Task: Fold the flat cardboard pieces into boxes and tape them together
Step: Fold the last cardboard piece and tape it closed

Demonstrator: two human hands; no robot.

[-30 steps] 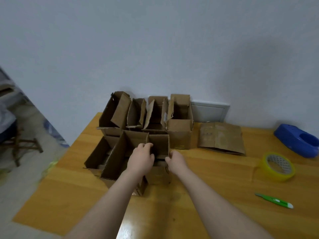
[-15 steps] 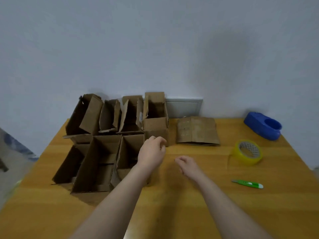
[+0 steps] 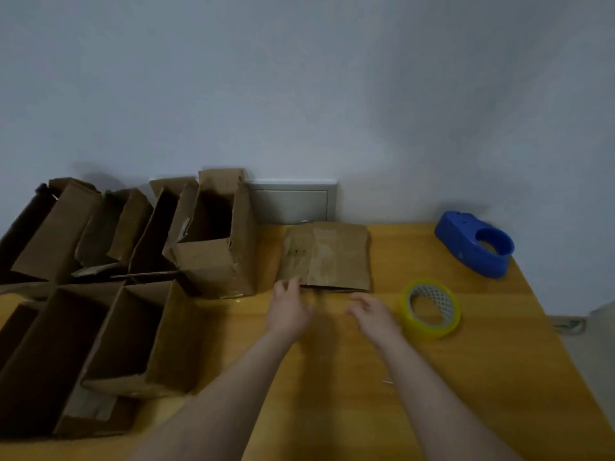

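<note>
Cardboard, unfolded: the flat piece [image 3: 324, 256] lies on the counter [image 3: 466, 377] far of centre. It sits just right of the folded boxes [image 3: 213, 261] and to the far left of the yellow tape roll [image 3: 431, 307].

One second earlier both hands are on the near open box [image 3: 133, 337] at the right end of the near row. Now both have left it and moved right, toward the flat piece.

The left hand [image 3: 288, 309] has its fingers [image 3: 294, 281] extended and relaxed, grasping nothing. The tips are at the near left corner of the flat piece; blur hides whether they touch it.

The right hand [image 3: 372, 316] has its fingers loosely curled, released and empty. It hovers just near of the piece's near edge, beside the tape roll but apart from it.

The blue tape dispenser [image 3: 476, 247] stands at the far right, well apart from both hands.

Interpretation: the near open box appears done with and is left among the others, and a new cycle begins with the only flat piece in view. The next move likely calls for a two-handed lift at the near edge. The piece would then be opened into a sleeve before any tape is needed.
</note>
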